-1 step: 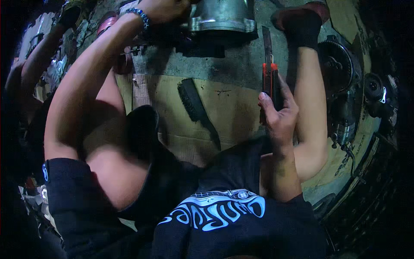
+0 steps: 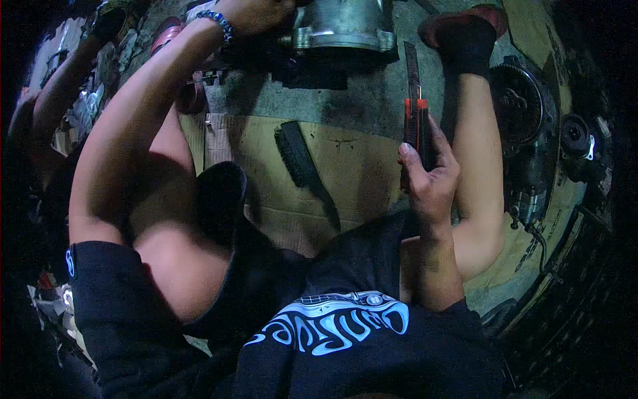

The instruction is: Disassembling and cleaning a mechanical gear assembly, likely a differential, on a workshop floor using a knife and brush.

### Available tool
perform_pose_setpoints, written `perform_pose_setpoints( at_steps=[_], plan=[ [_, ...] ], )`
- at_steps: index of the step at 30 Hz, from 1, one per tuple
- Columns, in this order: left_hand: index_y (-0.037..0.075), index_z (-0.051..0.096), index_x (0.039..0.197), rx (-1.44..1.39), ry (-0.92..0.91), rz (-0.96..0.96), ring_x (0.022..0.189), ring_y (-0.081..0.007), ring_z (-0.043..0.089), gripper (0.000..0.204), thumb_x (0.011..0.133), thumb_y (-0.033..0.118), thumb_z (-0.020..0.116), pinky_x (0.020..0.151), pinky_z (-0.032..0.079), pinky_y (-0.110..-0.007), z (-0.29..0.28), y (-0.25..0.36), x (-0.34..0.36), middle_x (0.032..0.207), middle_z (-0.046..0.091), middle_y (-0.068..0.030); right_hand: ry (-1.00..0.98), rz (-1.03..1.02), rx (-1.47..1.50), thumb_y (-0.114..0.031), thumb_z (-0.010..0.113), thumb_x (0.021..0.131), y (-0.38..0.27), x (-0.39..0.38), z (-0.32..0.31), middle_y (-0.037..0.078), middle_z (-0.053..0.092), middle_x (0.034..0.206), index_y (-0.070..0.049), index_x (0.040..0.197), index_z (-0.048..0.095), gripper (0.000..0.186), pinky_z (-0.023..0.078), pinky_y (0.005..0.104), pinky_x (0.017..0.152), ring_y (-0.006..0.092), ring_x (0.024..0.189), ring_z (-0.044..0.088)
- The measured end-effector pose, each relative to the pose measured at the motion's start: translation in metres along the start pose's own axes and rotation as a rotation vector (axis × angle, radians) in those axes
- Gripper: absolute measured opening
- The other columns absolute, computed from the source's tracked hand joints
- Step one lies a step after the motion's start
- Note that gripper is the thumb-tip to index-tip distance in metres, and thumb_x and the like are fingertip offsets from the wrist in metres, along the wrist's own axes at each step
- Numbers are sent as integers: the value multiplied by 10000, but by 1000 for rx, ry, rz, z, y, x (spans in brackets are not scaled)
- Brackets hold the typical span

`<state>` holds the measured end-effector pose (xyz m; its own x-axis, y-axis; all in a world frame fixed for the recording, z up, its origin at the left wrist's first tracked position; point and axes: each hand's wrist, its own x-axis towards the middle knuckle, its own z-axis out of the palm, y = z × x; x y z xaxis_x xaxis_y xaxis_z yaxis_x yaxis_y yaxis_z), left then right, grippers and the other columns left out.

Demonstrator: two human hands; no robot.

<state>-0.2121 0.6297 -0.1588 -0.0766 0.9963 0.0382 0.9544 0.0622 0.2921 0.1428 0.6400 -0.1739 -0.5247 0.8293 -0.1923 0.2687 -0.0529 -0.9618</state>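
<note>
My right hand (image 2: 433,169) is closed round a red and black utility knife (image 2: 417,125), its long dark blade pointing away from me. At the top edge, my left hand (image 2: 256,14) reaches out beside a silver metal housing (image 2: 343,30). A blue beaded bracelet (image 2: 218,25) circles that wrist. The left fingers are cut off by the picture edge and darkness, so what they touch is hidden. Between my legs, a black wire brush (image 2: 302,159) lies on a sheet of cardboard (image 2: 365,153), apart from both hands.
A dark toothed gear wheel (image 2: 522,103) and other metal parts (image 2: 528,203) lie right of my right leg. Farther right is a round pulley-like part (image 2: 577,136). Beneath the housing sits a dark patch (image 2: 309,78) on the concrete floor. Another person's arm (image 2: 63,93) shows at the far left.
</note>
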Motion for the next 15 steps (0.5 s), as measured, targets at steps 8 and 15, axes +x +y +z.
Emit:
perform_pose_setpoints(
  at_steps=[8, 15],
  plan=[
    [-7, 684, 1052, -572, -142, -372, 830, -142, 636, 264, 824, 106, 611, 743, 517, -323, -14, -20, -23, 978, 712, -75, 24, -44, -41, -12, 648, 833, 9, -5, -6, 176, 552, 1285, 97, 1304, 476, 513, 359, 319, 1046, 213, 1202, 510],
    [-16, 679, 1002, -121, 191, 54, 893, -335, 657, 264, 827, 137, 554, 775, 519, -371, 15, -22, -11, 927, 676, -231, -30, 19, -3, 4, 651, 833, 7, -4, 4, 184, 550, 1291, 89, 1314, 471, 521, 379, 317, 1032, 220, 1202, 515]
  ],
)
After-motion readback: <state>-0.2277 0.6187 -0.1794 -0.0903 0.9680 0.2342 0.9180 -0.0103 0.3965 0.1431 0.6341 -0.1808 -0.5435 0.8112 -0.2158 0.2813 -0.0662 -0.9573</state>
